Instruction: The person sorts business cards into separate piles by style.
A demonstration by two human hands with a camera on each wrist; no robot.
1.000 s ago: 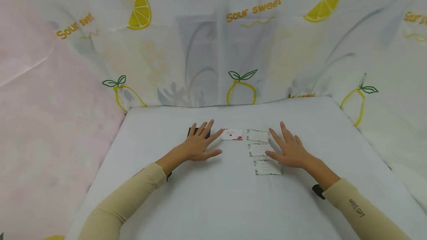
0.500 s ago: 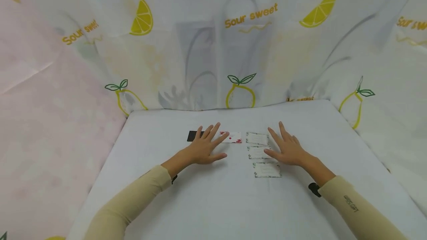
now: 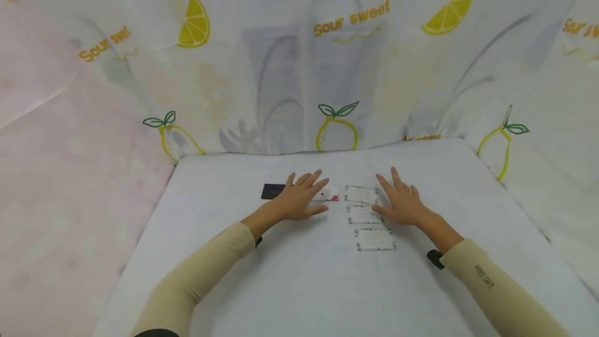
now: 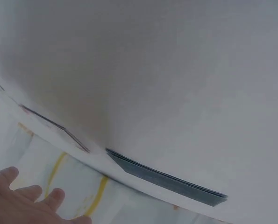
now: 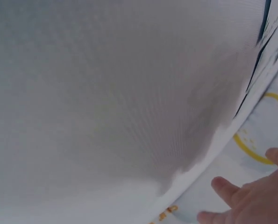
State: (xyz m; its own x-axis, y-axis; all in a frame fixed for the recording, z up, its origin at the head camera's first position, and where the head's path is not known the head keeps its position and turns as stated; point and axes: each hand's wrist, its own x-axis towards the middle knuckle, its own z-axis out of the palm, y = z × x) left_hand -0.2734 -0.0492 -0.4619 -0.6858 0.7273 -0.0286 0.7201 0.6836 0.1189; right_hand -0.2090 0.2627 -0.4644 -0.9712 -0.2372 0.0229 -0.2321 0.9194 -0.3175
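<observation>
spreading under splayed left hand and right hand, a white table meets lemon-printed fabric; beside them lie black rectangular cards and leaf-bordered white cards, seemingly untouched.

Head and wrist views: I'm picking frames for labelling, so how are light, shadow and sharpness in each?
Head view: soft, fairly even light, faint shadows on the table, print on the cards unreadably small; left wrist view: dim, greyish, the left hand soft-edged; right wrist view: a broad dark shadow, faint ribbed lines, table edge bowed.
</observation>
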